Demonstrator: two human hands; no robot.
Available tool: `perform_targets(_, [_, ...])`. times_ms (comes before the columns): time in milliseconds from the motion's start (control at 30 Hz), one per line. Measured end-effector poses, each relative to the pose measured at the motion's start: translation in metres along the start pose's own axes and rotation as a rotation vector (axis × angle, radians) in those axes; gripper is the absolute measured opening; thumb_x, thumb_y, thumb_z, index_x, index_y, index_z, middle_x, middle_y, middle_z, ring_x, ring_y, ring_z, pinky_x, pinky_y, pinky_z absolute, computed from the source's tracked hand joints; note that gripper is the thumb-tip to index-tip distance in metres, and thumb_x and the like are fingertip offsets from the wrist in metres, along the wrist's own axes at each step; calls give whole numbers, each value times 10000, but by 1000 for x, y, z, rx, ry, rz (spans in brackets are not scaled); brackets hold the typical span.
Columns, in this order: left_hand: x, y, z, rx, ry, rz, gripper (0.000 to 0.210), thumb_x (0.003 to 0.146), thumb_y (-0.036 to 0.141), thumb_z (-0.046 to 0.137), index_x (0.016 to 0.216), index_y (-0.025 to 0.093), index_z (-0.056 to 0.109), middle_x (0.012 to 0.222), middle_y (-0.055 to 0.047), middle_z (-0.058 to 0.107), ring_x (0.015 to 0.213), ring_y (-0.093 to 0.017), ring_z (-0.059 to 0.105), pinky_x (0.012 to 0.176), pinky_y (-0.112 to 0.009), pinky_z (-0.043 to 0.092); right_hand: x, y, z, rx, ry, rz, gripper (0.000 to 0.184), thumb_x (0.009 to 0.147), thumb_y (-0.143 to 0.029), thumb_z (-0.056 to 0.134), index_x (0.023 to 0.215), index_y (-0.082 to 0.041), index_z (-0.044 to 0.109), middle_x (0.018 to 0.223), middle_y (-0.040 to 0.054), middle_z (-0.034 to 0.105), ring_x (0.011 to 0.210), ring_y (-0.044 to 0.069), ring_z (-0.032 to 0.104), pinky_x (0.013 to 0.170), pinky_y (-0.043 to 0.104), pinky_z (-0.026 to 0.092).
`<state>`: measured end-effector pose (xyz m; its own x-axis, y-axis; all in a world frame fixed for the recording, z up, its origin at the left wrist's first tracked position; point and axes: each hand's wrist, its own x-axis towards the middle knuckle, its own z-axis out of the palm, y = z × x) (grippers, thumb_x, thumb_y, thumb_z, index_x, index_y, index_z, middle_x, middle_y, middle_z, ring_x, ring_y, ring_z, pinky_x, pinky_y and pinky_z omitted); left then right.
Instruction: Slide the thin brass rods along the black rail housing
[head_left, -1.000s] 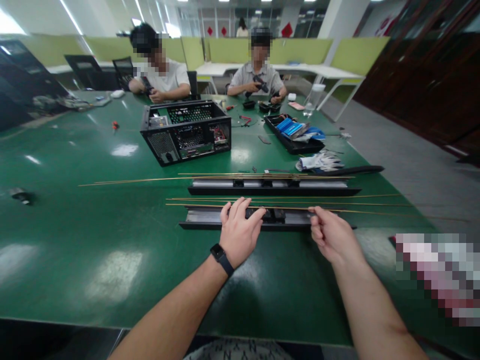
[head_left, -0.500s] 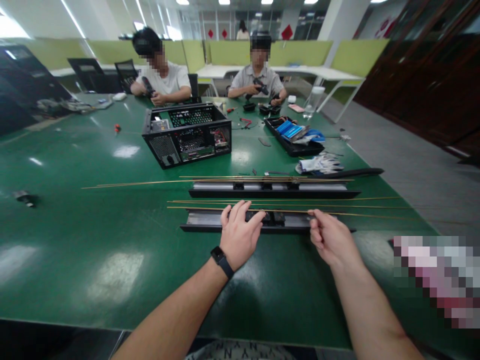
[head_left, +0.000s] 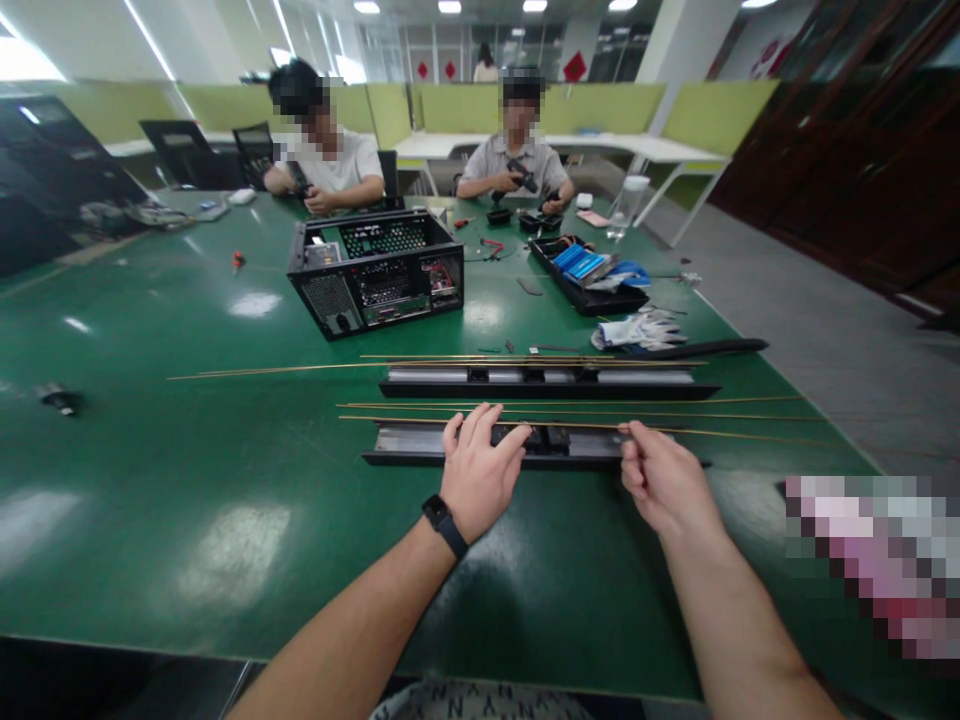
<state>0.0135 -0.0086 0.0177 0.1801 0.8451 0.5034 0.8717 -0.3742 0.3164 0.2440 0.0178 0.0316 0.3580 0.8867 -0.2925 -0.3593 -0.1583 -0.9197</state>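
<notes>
My left hand [head_left: 481, 468] lies over the near black-edged metal rail [head_left: 411, 442], its fingers spread beside black blocks [head_left: 557, 440] in the channel. Toward the rail's right end, my right hand [head_left: 666, 476] pinches a thin brass-coloured rod [head_left: 397, 419], which runs lengthwise above the rail and out past the table's right side. Two similar rods lie just behind it. A second rail [head_left: 442, 387] with black blocks sits parallel, farther back, with more thin rods [head_left: 262, 371] along it. My left fingertips partly hide the near rail's blocks.
Beyond the rails stand an open computer case [head_left: 379, 275] and a black tray [head_left: 592, 300] of parts. White gloves [head_left: 641, 330] lie near the right edge. Two people sit across the green table [head_left: 187, 470], each holding a dark tool. A clear bottle [head_left: 628, 205] stands at the far right.
The view has shifted very slightly. Both hands, the rods and the rails keep their places relative to one another.
</notes>
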Motion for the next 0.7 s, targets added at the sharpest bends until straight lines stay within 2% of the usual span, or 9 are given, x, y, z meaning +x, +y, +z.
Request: perform_targets(700, [0, 0, 0, 5, -8, -3, 278, 959, 317, 541, 1214, 364, 643, 1420, -81, 535, 1390, -265, 415, 1143, -536, 237, 5, 2, -5, -28, 67, -31, 270, 749, -354, 796, 780, -157, 614, 524, -58, 512, 303, 41, 366, 226, 144, 220])
